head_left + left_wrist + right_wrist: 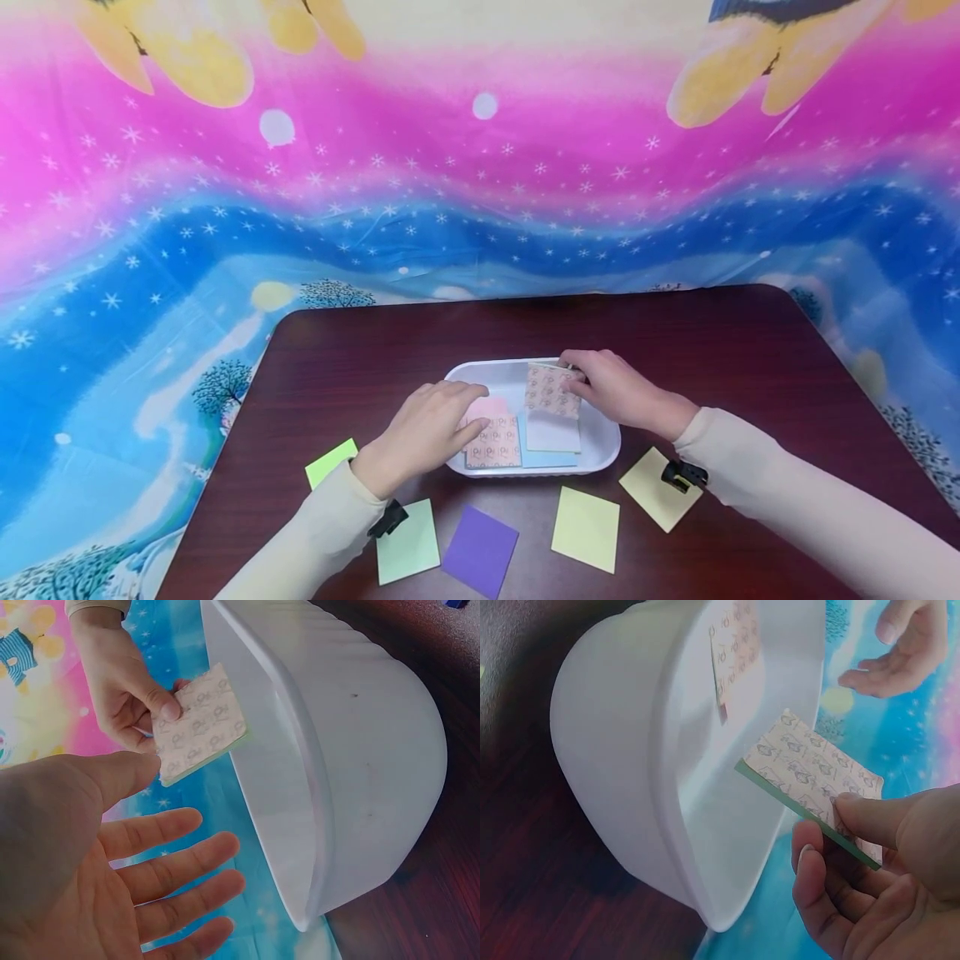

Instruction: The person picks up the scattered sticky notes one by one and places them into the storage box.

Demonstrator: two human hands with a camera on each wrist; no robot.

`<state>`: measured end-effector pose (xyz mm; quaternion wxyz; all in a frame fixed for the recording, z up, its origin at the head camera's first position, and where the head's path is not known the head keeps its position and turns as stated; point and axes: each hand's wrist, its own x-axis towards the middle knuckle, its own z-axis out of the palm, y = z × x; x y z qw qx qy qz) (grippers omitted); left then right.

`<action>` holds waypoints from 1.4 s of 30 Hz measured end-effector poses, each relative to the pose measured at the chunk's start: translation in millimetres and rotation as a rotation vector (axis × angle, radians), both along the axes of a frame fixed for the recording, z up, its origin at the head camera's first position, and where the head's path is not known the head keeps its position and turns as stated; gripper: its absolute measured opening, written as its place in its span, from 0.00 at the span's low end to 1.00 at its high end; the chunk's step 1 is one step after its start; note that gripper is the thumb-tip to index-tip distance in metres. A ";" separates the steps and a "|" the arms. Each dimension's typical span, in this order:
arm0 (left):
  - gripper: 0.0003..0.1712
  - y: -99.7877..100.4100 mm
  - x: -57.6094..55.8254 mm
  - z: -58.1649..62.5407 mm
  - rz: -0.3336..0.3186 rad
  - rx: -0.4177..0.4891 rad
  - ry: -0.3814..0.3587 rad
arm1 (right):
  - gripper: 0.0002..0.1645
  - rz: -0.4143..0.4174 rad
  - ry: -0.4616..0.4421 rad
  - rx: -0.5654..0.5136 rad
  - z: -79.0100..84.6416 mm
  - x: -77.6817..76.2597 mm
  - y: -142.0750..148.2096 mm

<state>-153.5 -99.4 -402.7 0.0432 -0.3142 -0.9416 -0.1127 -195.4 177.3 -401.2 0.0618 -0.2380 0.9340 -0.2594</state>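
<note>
My right hand [622, 390] pinches a sticky note pad [551, 388] between thumb and fingers over the right part of a white plastic basin [611, 450]. Its printed backing faces up, and a green edge shows in the right wrist view [810, 769]. My left hand [427, 425] hovers at the basin's left side, fingers spread and palm bare in the left wrist view [97, 877]. Inside the basin lie another pad [492, 450] with printed backing, a pink pad [487, 408] partly behind my left fingers, a white pad [553, 435] and a light blue one [540, 459].
Nearer me on the dark wooden table [390, 342] lie a bright green pad [332, 462], a pale green pad [408, 542], a purple pad [481, 550] and two yellow pads, one [587, 529] beside the other [652, 492]. A patterned cloth [480, 183] hangs behind.
</note>
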 end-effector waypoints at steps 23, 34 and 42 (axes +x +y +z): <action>0.24 -0.6 -1.3 -2.0 -0.008 0.002 0.010 | 0.06 0.185 -0.049 0.055 -28.9 -17.1 -10.9; 0.25 -1.3 -1.6 -1.8 -0.008 -0.003 0.010 | 0.19 0.180 -0.107 0.097 -32.4 -17.7 -12.0; 0.24 -1.9 -1.6 -0.4 -0.013 0.004 0.009 | 0.28 0.182 -0.148 0.186 -29.6 -14.0 -14.4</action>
